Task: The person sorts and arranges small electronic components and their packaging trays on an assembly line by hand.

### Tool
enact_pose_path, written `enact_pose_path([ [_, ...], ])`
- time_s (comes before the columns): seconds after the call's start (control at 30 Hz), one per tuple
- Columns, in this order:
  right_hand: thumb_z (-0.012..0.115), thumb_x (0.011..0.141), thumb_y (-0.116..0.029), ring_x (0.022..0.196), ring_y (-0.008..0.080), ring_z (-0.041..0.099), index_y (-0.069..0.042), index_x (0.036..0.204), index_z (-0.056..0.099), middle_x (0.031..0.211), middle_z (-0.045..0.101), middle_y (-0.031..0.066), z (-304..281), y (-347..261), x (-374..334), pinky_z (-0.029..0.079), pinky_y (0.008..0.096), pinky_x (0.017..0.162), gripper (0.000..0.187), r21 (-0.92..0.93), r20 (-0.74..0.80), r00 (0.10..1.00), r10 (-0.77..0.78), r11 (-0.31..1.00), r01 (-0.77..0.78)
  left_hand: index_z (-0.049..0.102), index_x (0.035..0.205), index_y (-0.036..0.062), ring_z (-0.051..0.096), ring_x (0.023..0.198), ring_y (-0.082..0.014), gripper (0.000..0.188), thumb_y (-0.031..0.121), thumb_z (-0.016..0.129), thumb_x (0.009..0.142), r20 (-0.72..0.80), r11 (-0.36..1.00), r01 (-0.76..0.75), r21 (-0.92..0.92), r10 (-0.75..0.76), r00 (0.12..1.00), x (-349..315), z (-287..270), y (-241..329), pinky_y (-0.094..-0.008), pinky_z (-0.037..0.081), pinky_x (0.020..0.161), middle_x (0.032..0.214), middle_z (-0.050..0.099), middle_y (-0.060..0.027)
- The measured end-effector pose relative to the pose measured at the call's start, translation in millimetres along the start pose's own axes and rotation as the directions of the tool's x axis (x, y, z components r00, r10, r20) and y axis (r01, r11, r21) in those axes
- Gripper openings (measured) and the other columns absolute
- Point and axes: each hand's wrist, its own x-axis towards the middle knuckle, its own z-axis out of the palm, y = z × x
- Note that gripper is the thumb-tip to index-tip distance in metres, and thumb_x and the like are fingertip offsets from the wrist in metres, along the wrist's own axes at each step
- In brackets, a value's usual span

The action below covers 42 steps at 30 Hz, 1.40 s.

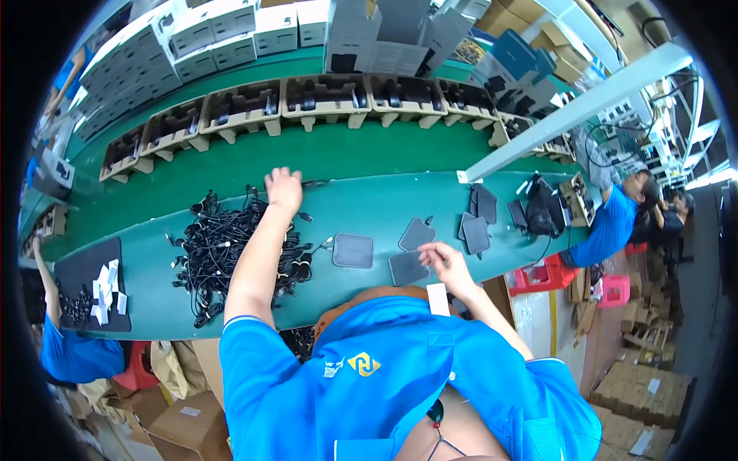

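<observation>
The step looks like a reach for cables point(224, 250) piled on the table point(392, 207): left hand point(284, 190) at their far edge, right hand point(449, 266) by a pad point(407, 269), whether either grips anything is unclear; the next move seems to call for untangling one cable

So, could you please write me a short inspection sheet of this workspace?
Surface: green bench, partly covered.
Job's things: dark grey flat pads, spread from the middle to the right.
Cables: black cables in a tangled heap, left of the pads.
Clutter: white pieces on a dark mat, far left.
Left hand: at the heap's far edge; grip unclear.
Right hand: by a pad's corner; contact unclear.
Surroundings: brown trays behind, white boxes beyond, co-workers in blue either side.
</observation>
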Motion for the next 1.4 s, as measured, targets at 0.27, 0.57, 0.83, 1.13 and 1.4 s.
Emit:
enact_pose_path([
  [0.27,0.05,0.084,-0.007,0.095,0.0224,0.054,-0.004,0.112,0.053,0.108,0.055,0.0103,15,-80,51,0.042,0.0297,0.084,0.028,-0.6,-0.024,0.796,-0.605,0.645,0.473,0.057,0.105,0.0073,0.059,0.082,-0.0238,0.028,0.019,0.057,0.08,-0.098,0.473,-0.464,-0.749,0.614,0.783,-77,-116,65,-0.0334,0.047,0.074,0.097,0.063,-0.0061],
  [0.57,0.052,0.084,-0.008,0.098,0.0256,0.054,-0.003,0.108,0.052,0.11,0.055,0.0118,0,-74,82,0.042,0.0276,0.085,0.024,0.33,-0.032,0.969,0.243,0.918,-0.22,0.054,0.104,0.0004,0.058,0.076,-0.018,0.026,0.022,0.047,0.092,0.246,-0.05,0.296,-0.954,0.436,0.866,-97,-106,61,-0.0272,0.049,0.07,0.09,0.061,-0.0114],
  [0.83,0.053,0.084,-0.01,0.092,0.0278,0.055,-0.003,0.111,0.048,0.109,0.054,0.0131,15,-44,82,0.042,0.0314,0.084,0.029,-0.211,-0.132,0.941,-0.311,0.936,0.28,0.051,0.101,0.0003,0.052,0.058,-0.0138,0.033,0.03,0.036,0.096,0.182,-0.564,0.388,-0.729,0.386,0.904,-117,-78,143,-0.0243,0.046,0.057,0.073,0.055,-0.0096],
  [1.13,0.056,0.082,-0.019,0.085,0.0265,0.055,-0.005,0.111,0.048,0.105,0.055,0.0111,-26,-29,77,0.043,0.0362,0.08,0.033,-0.407,0.491,0.632,-0.6,0.483,0.775,0.047,0.102,0.0009,0.046,0.052,-0.0138,0.035,0.034,0.037,0.096,0.224,-0.402,0.599,-0.692,0.671,0.707,-109,-94,120,-0.0251,0.043,0.053,0.073,0.055,-0.0112],
  [1.4,0.051,0.088,-0.022,0.057,0.0281,0.054,-0.004,0.097,0.052,0.073,0.057,0.0117,-53,-19,148,0.043,0.0351,0.054,0.021,-0.515,0.293,0.856,-0.427,0.684,0.517,0.044,0.109,-0.001,0.058,0.078,-0.0253,0.032,0.023,0.052,0.089,0.003,0.278,0.091,-0.956,-0.301,0.954,-105,-18,121,-0.0344,0.048,0.07,0.09,0.057,-0.0159],
])
